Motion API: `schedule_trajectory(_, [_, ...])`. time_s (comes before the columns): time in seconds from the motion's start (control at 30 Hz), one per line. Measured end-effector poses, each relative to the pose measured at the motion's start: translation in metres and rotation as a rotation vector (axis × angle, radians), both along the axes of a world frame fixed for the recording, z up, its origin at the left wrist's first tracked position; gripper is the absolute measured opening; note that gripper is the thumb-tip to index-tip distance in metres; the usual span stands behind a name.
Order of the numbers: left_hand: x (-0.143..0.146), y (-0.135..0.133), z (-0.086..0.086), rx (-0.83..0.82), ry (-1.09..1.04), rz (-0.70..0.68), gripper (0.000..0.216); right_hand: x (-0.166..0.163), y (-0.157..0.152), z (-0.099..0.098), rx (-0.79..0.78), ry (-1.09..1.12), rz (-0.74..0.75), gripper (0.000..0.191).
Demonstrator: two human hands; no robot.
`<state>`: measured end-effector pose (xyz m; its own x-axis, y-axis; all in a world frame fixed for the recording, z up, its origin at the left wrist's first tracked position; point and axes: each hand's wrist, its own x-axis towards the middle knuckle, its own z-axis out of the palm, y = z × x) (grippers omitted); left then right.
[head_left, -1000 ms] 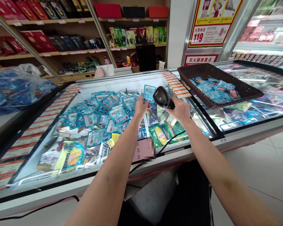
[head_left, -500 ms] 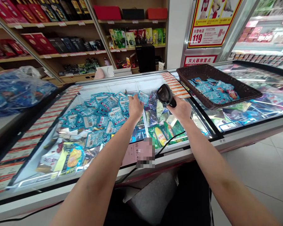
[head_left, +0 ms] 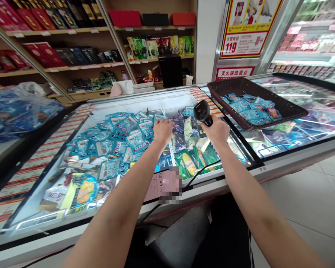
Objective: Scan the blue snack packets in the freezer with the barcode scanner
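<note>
My right hand [head_left: 217,133] grips a black handheld barcode scanner [head_left: 202,111] by its handle, its head tilted up over the freezer. My left hand [head_left: 163,131] is held palm down above the divider inside the freezer, fingers loosely bent and apart, with no packet visible in them. To its left lies a heap of small light-blue packets [head_left: 136,140], many with barcodes up. One blue packet [head_left: 188,111] is by itself on the right side, beyond the purple packs [head_left: 179,130] and left of the scanner.
A brown wicker basket [head_left: 292,108] with several blue packets stands on the freezer to the right. A phone showing a timer [head_left: 159,185] leans at the front edge beside a black cable [head_left: 198,173]. A plastic bag of blue packs [head_left: 19,109] sits at left.
The blue packet that was at my left fingertips is now farther right, apart from the hand. My left hand has shifted slightly right and lower. The scanner has moved a little right.
</note>
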<state>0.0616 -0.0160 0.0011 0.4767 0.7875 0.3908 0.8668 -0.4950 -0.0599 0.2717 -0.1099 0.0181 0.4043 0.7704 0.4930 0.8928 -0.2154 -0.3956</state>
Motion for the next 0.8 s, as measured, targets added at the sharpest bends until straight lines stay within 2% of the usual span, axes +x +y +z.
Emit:
schedule_trajectory(0.1, [0.004, -0.001, -0.001, 0.051, -0.018, 0.045, 0.039, 0.003, 0.003, -0.002, -0.013, 0.027, -0.045, 0.035])
schedule_trajectory(0.27, [0.025, 0.003, 0.001, 0.076, -0.063, 0.005, 0.043, 0.009, 0.009, -0.006, 0.044, 0.032, -0.089, 0.035])
schedule_trajectory(0.4, [0.050, 0.012, 0.005, 0.000, -0.129, 0.040, 0.044, 0.012, 0.011, -0.006, 0.031, 0.041, -0.116, 0.032])
schedule_trajectory(0.53, [0.069, 0.023, 0.003, -0.082, -0.151, -0.057, 0.050, 0.013, 0.011, -0.004, 0.013, 0.042, -0.121, 0.032])
schedule_trajectory(0.6, [0.072, 0.029, -0.002, -0.151, -0.117, -0.109, 0.051, 0.013, 0.011, -0.004, 0.017, 0.037, -0.117, 0.034])
schedule_trajectory(0.7, [0.071, 0.035, -0.008, -0.242, -0.075, -0.109, 0.049, 0.013, 0.011, -0.004, 0.016, 0.031, -0.112, 0.033])
schedule_trajectory(0.8, [0.067, 0.034, -0.008, -0.201, -0.058, -0.096, 0.049, 0.012, 0.010, -0.003, -0.008, 0.036, -0.113, 0.032])
